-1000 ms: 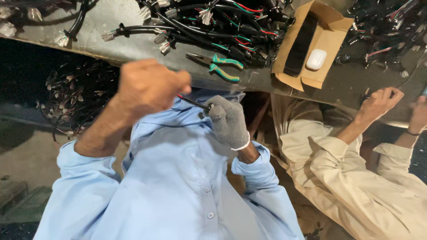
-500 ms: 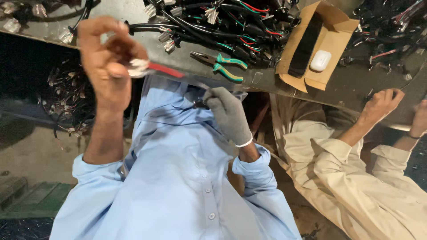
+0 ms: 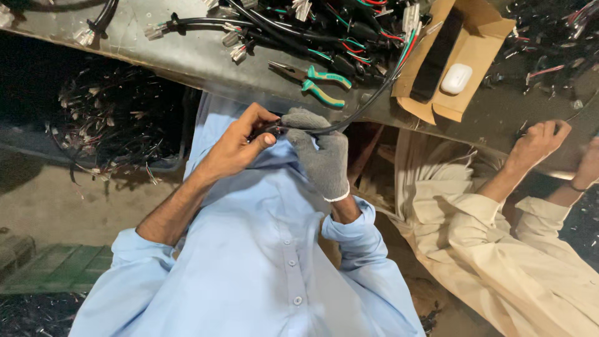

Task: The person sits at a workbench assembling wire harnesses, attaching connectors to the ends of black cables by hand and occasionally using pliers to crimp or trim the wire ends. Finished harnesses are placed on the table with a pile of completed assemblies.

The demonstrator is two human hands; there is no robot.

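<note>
My bare left hand (image 3: 240, 146) and my grey-gloved right hand (image 3: 318, 153) meet in front of my light blue shirt, just below the table's edge. Both grip one black cable (image 3: 362, 107). The left fingers pinch its end, and the gloved fingers close on it right beside them. From my hands the cable curves up and right onto the table, into a tangle of wire harnesses (image 3: 349, 28) with white connectors. Nothing else shows in either hand.
Green-handled pliers (image 3: 315, 84) lie on the grey table (image 3: 187, 56) just above my hands. An open cardboard box (image 3: 477, 28) holds a long black object and a small white case (image 3: 457, 78). A co-worker in beige (image 3: 536, 143) works at the right. Loose wires (image 3: 106, 125) are piled under the table at left.
My left hand, raised high at the left with a red-and-white object half a second ago, has come down to the cable end by the glove. The red object is gone from view.
</note>
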